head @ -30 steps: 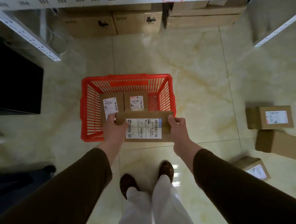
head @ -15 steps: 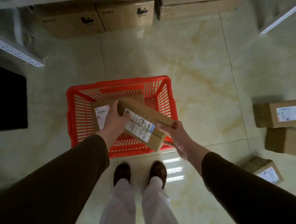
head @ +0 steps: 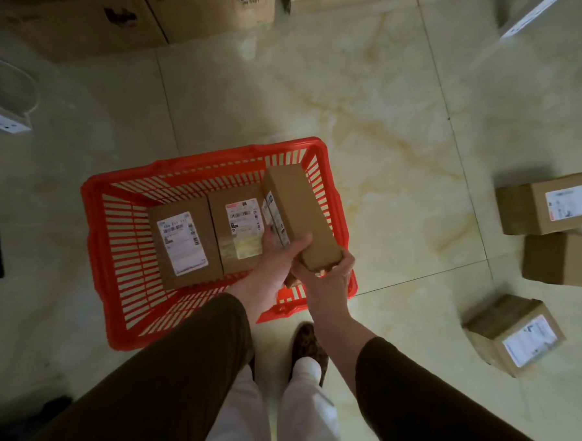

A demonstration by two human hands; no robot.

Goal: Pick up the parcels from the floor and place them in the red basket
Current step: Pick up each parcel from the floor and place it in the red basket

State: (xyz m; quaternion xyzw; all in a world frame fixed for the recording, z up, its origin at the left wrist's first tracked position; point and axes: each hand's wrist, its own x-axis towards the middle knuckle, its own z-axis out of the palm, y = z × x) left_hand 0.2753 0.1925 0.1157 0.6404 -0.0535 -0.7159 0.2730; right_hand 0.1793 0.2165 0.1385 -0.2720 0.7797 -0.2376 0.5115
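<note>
Both hands are on one long brown parcel (head: 299, 216), tipped on its edge over the right end of the red basket (head: 123, 262). The left hand (head: 278, 264) wraps around the parcel's near end from the label side, thumb laid over the plain top face. The right hand (head: 329, 279) cups that same near end from below and from the outer side, fingers curled under it. The far end of the parcel points away from the hands, close along the basket's right wall; whether it touches that wall is hard to say at this angle.

Just left of the hands, two parcels lie flat in the basket side by side, labels up: the nearer labelled parcel (head: 241, 233) sits right against the left hand's knuckles, the other labelled parcel (head: 183, 243) touches it on its far side.

Well off to the right of the right hand, three floor parcels wait on the glossy tiled floor (head: 395, 120) (a loose cluster): an upper one (head: 551, 203), a plain one (head: 568, 261) just below it, and a tilted one (head: 514, 333) nearest the person.
</note>
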